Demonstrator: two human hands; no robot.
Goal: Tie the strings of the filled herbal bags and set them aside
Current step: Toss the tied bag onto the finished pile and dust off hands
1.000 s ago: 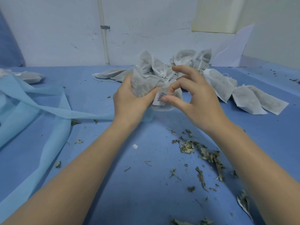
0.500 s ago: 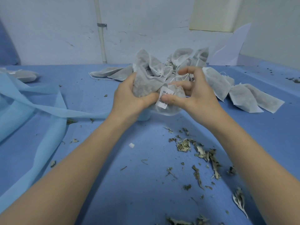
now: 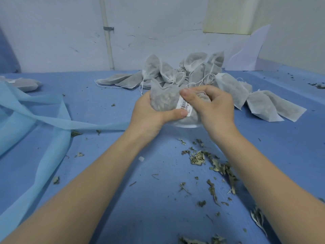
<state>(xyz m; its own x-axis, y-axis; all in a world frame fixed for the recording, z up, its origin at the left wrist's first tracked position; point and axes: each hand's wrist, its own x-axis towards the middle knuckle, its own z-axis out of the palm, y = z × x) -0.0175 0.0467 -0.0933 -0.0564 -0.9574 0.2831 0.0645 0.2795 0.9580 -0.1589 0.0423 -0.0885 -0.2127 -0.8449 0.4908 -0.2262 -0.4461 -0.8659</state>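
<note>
My left hand (image 3: pixel 151 115) grips a filled grey mesh herbal bag (image 3: pixel 164 97) from the left, thumb pressed near its white barcode label (image 3: pixel 184 106). My right hand (image 3: pixel 211 104) curls round the right part of the same bag, its thumb over the bag's top; I cannot make out whether its fingers hold a string. Under the bag shows the rim of a clear plastic container (image 3: pixel 187 125). Behind my hands lies a pile of several more grey bags (image 3: pixel 195 69) with thin white strings trailing loose.
The blue table cover (image 3: pixel 158 199) carries scattered dried herb leaves (image 3: pixel 211 164) near my right forearm. Flat grey bags (image 3: pixel 267 106) spread out at the right. A light blue cloth strip (image 3: pixel 44 120) runs along the left, and one bag (image 3: pixel 26 84) sits far left. A white wall closes the back.
My right hand has closed over the bag's right side, its thumb now across the top by the label. My left hand keeps its grip on the bag.
</note>
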